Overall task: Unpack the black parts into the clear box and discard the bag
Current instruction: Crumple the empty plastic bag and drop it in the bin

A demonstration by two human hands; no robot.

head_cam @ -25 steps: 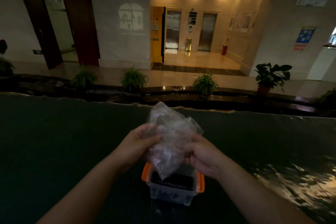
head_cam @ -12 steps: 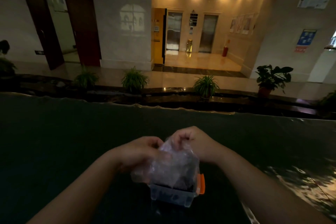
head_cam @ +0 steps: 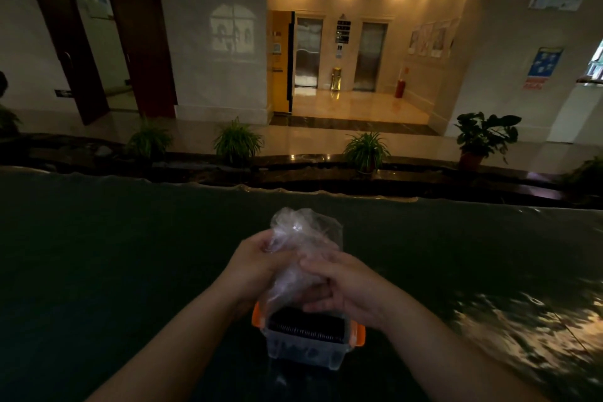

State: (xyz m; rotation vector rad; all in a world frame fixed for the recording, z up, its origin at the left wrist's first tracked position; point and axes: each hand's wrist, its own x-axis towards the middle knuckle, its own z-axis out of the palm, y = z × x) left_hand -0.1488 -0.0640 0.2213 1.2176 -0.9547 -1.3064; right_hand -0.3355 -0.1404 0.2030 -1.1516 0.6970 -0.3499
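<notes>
A crumpled clear plastic bag [head_cam: 301, 240] is held upright just above the clear box [head_cam: 303, 351], which has orange latches [head_cam: 358, 334] on both ends. My left hand [head_cam: 257, 266] grips the bag's left side near the top. My right hand [head_cam: 346, 284] holds its lower right part, fingers curled against the plastic. Black parts [head_cam: 306, 326] lie in a row inside the box under the bag's bottom end. Whether any parts are still inside the bag I cannot tell.
The box stands on a dark green table [head_cam: 114, 271] covered with a shiny film; glare lies at the right [head_cam: 528, 326]. Beyond the far edge [head_cam: 293, 191] are potted plants [head_cam: 365, 150] and a lit lobby.
The bag went down onto the box half a second ago and has since been lifted again. My right hand dropped from the bag's top to its lower right side.
</notes>
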